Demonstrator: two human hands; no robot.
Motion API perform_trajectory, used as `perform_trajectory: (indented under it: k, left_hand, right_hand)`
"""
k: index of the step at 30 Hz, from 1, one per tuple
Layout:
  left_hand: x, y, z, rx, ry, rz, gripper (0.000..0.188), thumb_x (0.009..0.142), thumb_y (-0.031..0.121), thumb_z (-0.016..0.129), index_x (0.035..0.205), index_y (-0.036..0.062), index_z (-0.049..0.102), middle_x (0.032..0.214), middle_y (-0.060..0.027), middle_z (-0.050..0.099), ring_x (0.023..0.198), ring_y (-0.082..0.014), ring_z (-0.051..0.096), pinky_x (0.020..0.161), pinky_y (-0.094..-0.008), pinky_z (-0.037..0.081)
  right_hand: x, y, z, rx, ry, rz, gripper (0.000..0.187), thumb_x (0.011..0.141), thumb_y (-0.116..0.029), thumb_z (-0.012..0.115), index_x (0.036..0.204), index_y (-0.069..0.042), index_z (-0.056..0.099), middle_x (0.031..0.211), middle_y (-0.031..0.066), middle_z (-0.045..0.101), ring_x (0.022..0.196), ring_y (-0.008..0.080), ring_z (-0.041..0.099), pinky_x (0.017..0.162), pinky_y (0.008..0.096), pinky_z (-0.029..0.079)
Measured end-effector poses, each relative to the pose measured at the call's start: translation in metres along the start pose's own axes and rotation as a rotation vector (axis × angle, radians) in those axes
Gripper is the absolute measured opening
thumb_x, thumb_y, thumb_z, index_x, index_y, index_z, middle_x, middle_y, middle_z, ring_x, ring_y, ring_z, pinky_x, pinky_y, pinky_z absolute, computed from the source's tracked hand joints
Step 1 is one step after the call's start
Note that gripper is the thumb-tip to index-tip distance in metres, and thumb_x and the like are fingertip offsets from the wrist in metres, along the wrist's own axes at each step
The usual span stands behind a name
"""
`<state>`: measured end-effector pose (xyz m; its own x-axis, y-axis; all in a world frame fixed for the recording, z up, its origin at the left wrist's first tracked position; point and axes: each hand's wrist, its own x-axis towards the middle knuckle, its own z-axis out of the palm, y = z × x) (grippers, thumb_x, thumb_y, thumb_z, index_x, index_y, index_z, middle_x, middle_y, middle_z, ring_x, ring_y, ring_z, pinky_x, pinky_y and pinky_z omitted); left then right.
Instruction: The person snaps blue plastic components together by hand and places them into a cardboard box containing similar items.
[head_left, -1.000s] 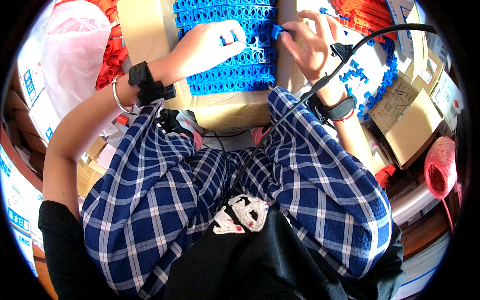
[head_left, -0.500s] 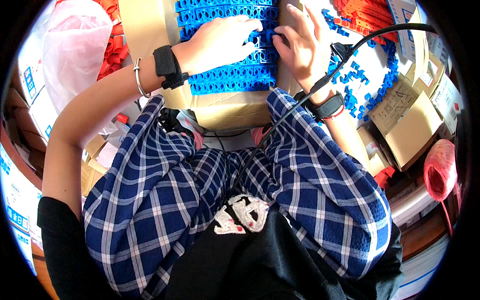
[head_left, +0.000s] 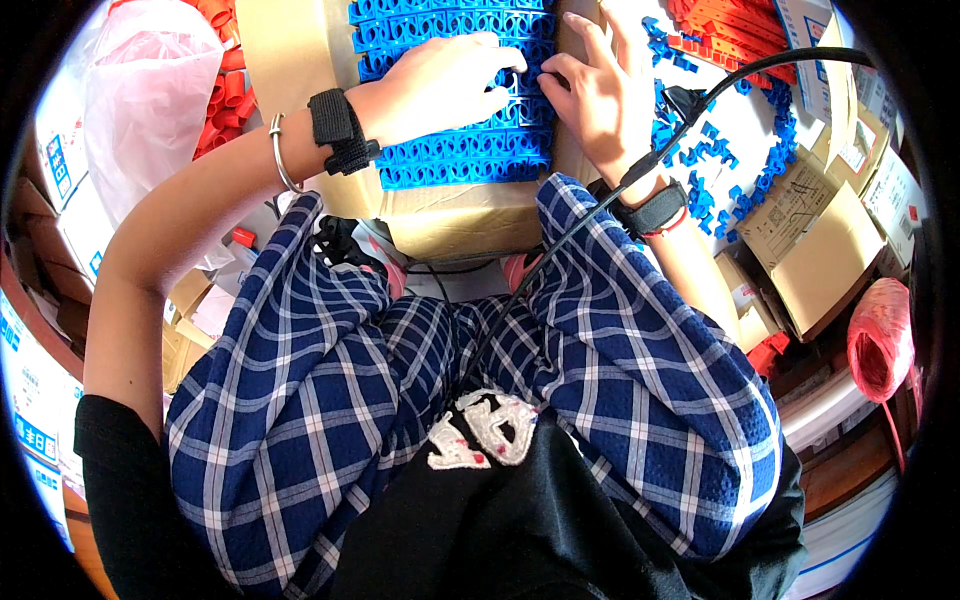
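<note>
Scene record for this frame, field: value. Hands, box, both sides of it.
left hand: left hand over rows of blue clips; grip unclear
right hand: right hand at the rows' right edge; grip unclear
box: open cardboard box, holding the rows
left side: white plastic bag, red tubes
right side: loose blue clips, red strips

A translucent plastic bag (head_left: 145,115) lies beside red pieces (head_left: 234,90) (loosely heaped).

Brightly lit white surface (head_left: 742,125), open cardboard box (head_left: 825,275) and brown wood (head_left: 850,480) toward the right edge.
</note>
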<state>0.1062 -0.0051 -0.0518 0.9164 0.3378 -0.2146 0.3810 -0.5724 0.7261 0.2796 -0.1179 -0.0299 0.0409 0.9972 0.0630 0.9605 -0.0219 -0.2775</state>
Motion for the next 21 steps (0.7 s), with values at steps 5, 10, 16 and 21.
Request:
perform_trajectory:
  k: [5,10,16,21]
  left_hand:
    - [-0.001,-0.001,-0.001,-0.012,-0.003,0.001,0.027,0.086,0.018,0.060,0.113,0.0135,0.063,0.092,-0.0105,0.061,0.086,-0.0268,0.065,0.077,-0.0386,0.054]
    - [0.000,-0.002,0.001,-0.002,-0.001,0.005,0.026,0.087,0.018,0.060,0.112,0.0132,0.063,0.092,-0.0109,0.061,0.085,-0.0272,0.065,0.077,-0.0390,0.054]
    - [0.000,-0.002,0.000,0.002,0.014,0.014,0.026,0.087,0.019,0.060,0.112,0.0133,0.063,0.092,-0.0111,0.061,0.084,-0.0278,0.065,0.076,-0.0396,0.054]
    - [0.001,0.000,-0.001,0.025,-0.003,0.009,0.026,0.087,0.018,0.060,0.112,0.0131,0.063,0.091,-0.0110,0.061,0.083,-0.0284,0.064,0.075,-0.0400,0.053]
  right_hand:
    - [0.007,-0.009,-0.010,-0.057,0.029,-0.009,0.017,0.068,-0.019,0.076,0.084,-0.013,0.072,0.125,0.0090,0.059,0.128,0.0353,0.042,0.107,0.0488,0.033]
    - [0.011,-0.016,-0.026,-0.061,-0.146,0.056,0.016,0.076,-0.012,0.068,0.092,-0.008,0.071,0.133,0.0144,0.053,0.130,0.0353,0.041,0.110,0.0423,0.036]
    - [0.012,-0.017,-0.021,-0.194,-0.158,0.022,0.011,0.081,-0.014,0.063,0.087,-0.007,0.068,0.130,0.0153,0.056,0.129,0.0346,0.042,0.108,0.0412,0.037]
    - [0.014,-0.016,-0.025,-0.184,-0.138,-0.009,0.012,0.083,-0.015,0.061,0.084,-0.006,0.067,0.128,0.0168,0.057,0.130,0.0354,0.042,0.107,0.0425,0.039]
